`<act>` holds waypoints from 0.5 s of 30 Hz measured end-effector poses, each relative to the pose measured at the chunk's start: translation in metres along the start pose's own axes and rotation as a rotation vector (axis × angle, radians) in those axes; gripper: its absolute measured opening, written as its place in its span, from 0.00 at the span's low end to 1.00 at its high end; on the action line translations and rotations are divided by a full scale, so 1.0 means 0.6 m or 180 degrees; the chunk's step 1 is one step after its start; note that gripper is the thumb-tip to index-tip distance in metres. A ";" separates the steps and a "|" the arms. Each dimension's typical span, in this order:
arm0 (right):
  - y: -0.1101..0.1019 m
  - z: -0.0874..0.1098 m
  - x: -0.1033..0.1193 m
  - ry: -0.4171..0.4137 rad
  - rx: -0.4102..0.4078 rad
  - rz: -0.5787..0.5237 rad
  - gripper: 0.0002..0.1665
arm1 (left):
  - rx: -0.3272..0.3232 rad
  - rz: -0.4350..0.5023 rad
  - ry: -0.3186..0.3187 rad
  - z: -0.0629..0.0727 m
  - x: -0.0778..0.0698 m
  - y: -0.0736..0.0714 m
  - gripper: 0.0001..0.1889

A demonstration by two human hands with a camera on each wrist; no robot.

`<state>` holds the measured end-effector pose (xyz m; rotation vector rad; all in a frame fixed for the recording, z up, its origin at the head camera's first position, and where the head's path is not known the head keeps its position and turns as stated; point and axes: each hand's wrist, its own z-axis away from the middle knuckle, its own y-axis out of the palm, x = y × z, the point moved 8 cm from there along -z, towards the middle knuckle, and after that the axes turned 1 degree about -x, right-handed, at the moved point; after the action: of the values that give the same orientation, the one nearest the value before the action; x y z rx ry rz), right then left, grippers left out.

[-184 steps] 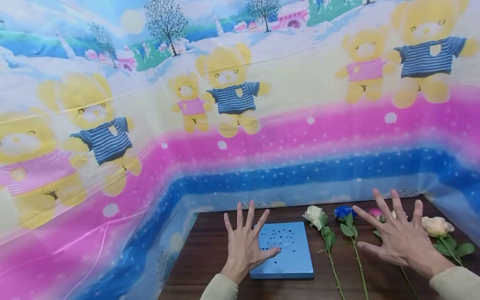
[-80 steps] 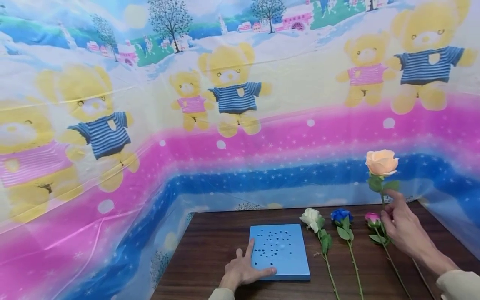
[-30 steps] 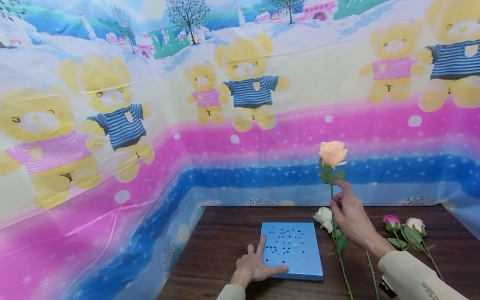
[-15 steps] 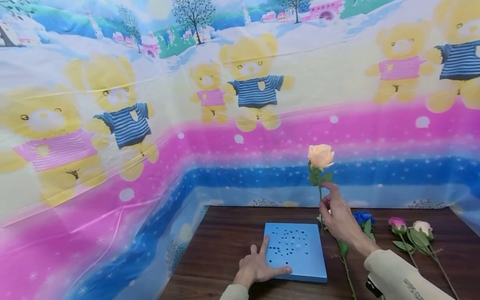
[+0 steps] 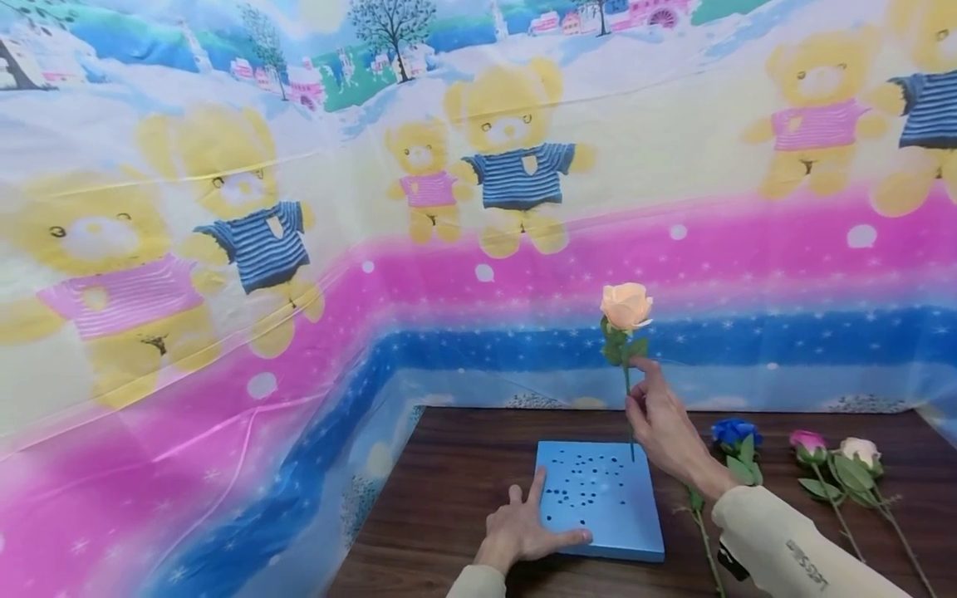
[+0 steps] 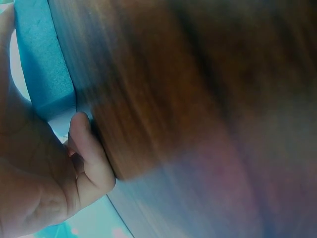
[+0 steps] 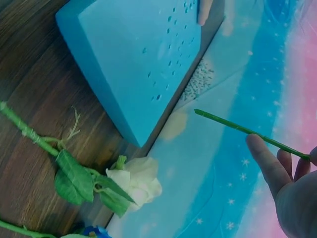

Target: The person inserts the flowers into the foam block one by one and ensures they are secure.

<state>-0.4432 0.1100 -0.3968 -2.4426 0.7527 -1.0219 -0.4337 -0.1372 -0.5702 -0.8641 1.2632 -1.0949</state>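
My right hand [image 5: 665, 423] pinches the stem of a peach artificial rose [image 5: 626, 306] and holds it upright, bloom on top. In the right wrist view the green stem's [image 7: 233, 125] cut end hangs free, apart from the block. In the head view that end overlaps the far right corner of a light blue foam block [image 5: 613, 531] with many small holes in its top. My left hand [image 5: 516, 527] rests at the block's near left corner, thumb along the front edge and index finger on the left side. The left wrist view shows the block's side [image 6: 44, 59] beside the palm.
On the dark wooden table [image 5: 441, 482], right of the block, lie a white rose [image 7: 138, 186], a blue rose [image 5: 736, 432], a pink rose [image 5: 807, 444] and a pale cream rose [image 5: 860, 453]. A printed bear cloth [image 5: 478, 332] rises behind the table.
Both hands were spread in the air at first. The left hand has come down on the block; the right has picked up the peach rose and carried it left to the block's far right corner.
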 end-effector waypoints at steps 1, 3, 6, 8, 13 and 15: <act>0.004 -0.001 0.001 0.0000 0.0004 -0.0002 0.36 | -0.0003 -0.0002 -0.0001 0.000 0.000 0.000 0.68; 0.011 -0.003 0.004 -0.0004 0.0009 -0.0005 0.36 | -0.0009 0.0005 0.0007 0.001 -0.001 0.000 0.68; 0.022 -0.007 0.009 -0.0027 0.0023 0.0017 0.35 | -0.0011 0.0010 0.0025 0.001 -0.003 0.000 0.68; 0.030 -0.010 0.013 -0.0053 0.0039 0.0013 0.35 | -0.0005 0.0007 0.0022 0.001 -0.004 0.000 0.68; 0.050 -0.015 0.023 -0.0093 0.0122 -0.0078 0.35 | 0.0016 0.0003 -0.0010 0.002 -0.001 -0.002 0.68; 0.058 -0.017 0.026 -0.0100 0.0148 -0.0109 0.35 | 0.0016 0.0006 -0.0016 0.004 0.001 -0.002 0.68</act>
<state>-0.4527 0.0720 -0.4004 -2.4338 0.6715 -1.0000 -0.4317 -0.1383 -0.5688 -0.8614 1.2563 -1.0934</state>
